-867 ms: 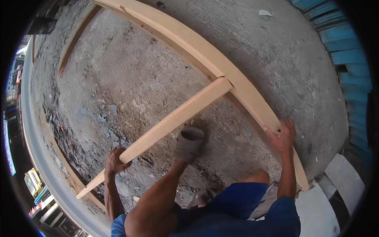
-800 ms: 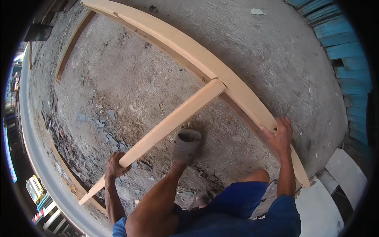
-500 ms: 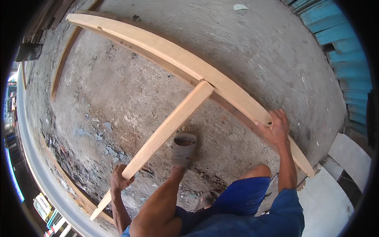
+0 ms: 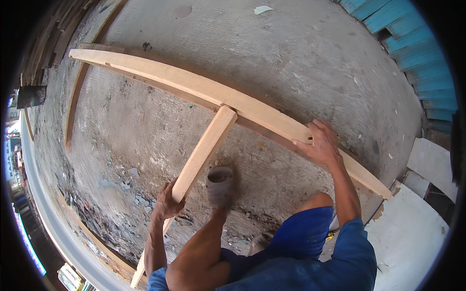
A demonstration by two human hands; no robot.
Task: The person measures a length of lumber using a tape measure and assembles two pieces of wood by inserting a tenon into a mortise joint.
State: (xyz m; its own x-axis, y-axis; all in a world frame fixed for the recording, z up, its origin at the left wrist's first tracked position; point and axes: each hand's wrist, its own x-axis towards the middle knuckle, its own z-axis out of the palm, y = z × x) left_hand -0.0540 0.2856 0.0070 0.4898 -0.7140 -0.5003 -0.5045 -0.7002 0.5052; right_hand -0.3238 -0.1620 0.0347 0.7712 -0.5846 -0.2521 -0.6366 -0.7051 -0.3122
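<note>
A long pale timber beam (image 4: 170, 72) stretches from the far left to the near right, with a second strip of wood along its underside. A narrower timber (image 4: 206, 148) meets it near the middle and runs back toward me at an angle. My left hand (image 4: 169, 201) is wrapped around that narrower timber, whose lower end passes beside my forearm. Over the right part of the long beam, my right hand (image 4: 321, 143) grips its edges, fingers on the far side and thumb on the near side, next to a small dark hole.
Rough ground (image 4: 141, 126) with broken chips lies beneath the timber. My sandalled foot (image 4: 220, 186) stands close to the narrower timber. Blue boards (image 4: 417, 63) rise at the upper right, a pale slab (image 4: 403, 233) lies at the right, and stacked planks (image 4: 53, 36) sit at the upper left.
The view has shifted. Against my feet, the timber frame has turned so the long beam's left end sits nearer and the narrower timber is steeper. My left hand has moved right with it, still gripping.
</note>
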